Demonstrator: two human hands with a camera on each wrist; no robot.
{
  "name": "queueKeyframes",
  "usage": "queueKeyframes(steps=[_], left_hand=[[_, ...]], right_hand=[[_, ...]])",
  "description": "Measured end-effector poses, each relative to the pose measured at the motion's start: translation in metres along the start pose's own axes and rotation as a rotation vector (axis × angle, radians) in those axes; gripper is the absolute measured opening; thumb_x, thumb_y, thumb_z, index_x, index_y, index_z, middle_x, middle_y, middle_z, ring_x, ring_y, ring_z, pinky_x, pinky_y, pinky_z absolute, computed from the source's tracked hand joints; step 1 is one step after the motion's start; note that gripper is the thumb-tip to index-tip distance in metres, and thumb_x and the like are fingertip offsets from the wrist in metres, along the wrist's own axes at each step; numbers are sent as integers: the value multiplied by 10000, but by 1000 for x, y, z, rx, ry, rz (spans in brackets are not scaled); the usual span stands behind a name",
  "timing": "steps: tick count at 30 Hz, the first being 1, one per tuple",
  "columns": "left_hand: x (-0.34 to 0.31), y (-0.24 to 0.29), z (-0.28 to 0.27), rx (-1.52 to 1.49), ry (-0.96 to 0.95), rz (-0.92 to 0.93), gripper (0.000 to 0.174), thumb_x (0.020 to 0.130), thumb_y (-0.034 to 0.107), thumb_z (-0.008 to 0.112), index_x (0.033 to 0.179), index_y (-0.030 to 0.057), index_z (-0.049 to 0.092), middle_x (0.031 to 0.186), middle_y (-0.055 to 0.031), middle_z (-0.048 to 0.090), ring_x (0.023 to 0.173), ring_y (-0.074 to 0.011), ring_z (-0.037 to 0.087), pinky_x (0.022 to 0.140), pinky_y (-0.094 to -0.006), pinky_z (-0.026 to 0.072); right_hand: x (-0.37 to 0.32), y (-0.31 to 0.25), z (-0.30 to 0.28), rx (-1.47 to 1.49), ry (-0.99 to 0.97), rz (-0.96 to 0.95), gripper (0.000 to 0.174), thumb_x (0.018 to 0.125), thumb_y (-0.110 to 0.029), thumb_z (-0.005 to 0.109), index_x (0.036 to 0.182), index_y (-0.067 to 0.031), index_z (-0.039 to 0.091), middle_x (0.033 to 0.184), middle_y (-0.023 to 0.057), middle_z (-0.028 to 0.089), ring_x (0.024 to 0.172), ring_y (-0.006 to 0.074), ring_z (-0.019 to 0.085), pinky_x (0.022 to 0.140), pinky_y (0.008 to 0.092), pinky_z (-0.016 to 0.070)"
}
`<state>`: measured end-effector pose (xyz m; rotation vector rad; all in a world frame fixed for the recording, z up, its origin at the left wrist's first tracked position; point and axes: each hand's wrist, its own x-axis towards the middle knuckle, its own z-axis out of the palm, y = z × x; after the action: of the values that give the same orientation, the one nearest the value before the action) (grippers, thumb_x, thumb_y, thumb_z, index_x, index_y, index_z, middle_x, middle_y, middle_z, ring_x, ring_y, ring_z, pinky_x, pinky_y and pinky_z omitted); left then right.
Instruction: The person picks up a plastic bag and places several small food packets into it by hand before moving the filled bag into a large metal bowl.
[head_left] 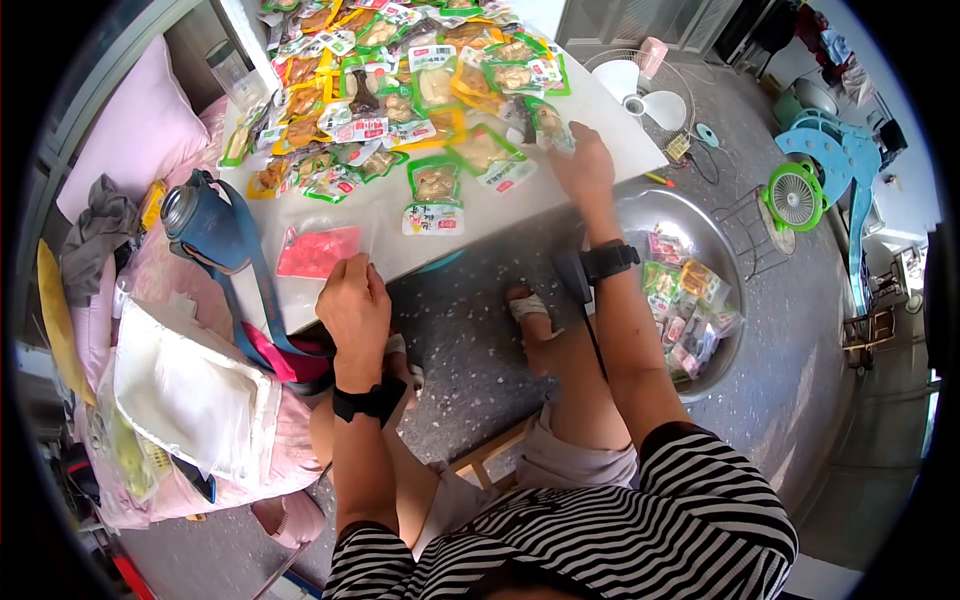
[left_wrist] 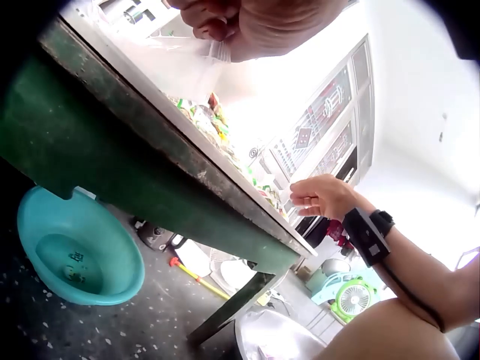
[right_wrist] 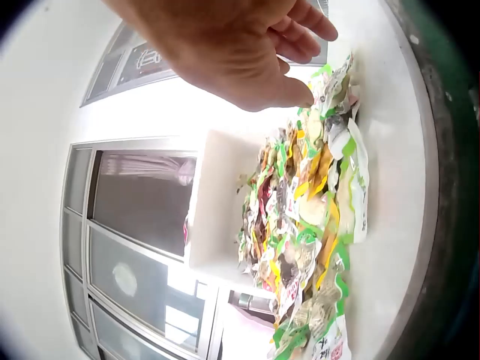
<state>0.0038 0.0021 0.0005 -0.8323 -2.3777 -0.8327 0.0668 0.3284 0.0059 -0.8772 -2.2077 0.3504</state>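
Note:
My left hand (head_left: pixel 352 305) is at the table's front edge, where its thumb and fingers pinch the edge of a clear plastic bag (head_left: pixel 318 252) with flat pinkish-red contents. In the left wrist view the clear film of the bag (left_wrist: pixel 184 67) stretches from those fingers. Over the table's right side is my right hand (head_left: pixel 583 172), fingers and thumb spread apart in the right wrist view. Its fingertips are right at a green-edged snack packet (head_left: pixel 548 122). Many more sealed snack packets (head_left: pixel 433 80), green- and yellow-edged, lie heaped across the white table (head_left: pixel 390 250).
A metal basin (head_left: pixel 735 300) with several packets stands on the floor at the right. A blue bottle in a strapped carrier (head_left: pixel 215 225) is left of the bag. Beneath the table sits a turquoise basin (left_wrist: pixel 124 262). Fans (head_left: pixel 795 195) stand farther right.

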Motion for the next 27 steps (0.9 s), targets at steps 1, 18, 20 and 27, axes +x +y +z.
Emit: queueKeyframes(steps=[1, 18, 20, 27], left_hand=[[0, 0, 0, 9, -12, -1, 101, 773, 39, 628, 873, 40, 622, 755, -149, 608, 659, -359, 610, 569, -439, 478], [3, -3, 4, 12, -42, -33, 92, 764, 25, 621, 855, 31, 627, 773, -166, 635, 660, -371, 614, 573, -431, 477], [3, -4, 4, 3, -17, -7, 56, 775, 34, 613, 831, 32, 615, 734, -153, 606, 637, -363, 603, 554, -440, 471], [4, -2, -1, -17, -14, -27, 32, 785, 49, 608, 797, 25, 591, 718, -147, 588, 628, -359, 597, 549, -447, 469]], right_hand=[[2, 13, 3, 3, -5, -22, 480, 735, -150, 697, 1183, -39, 569, 1143, 172, 605, 1011, 349, 596, 845, 439, 487], [15, 47, 33, -146, -49, -85, 438, 784, -50, 553, 1199, -177, 608, 1004, 83, 653, 913, 327, 588, 782, 429, 502], [15, 42, 29, -181, -74, -58, 418, 785, -47, 526, 1166, -184, 629, 969, 83, 661, 918, 331, 589, 775, 433, 504], [13, 29, 11, -307, -328, 107, 361, 755, -111, 554, 1107, -84, 631, 1101, 128, 619, 1012, 368, 562, 836, 467, 488]])
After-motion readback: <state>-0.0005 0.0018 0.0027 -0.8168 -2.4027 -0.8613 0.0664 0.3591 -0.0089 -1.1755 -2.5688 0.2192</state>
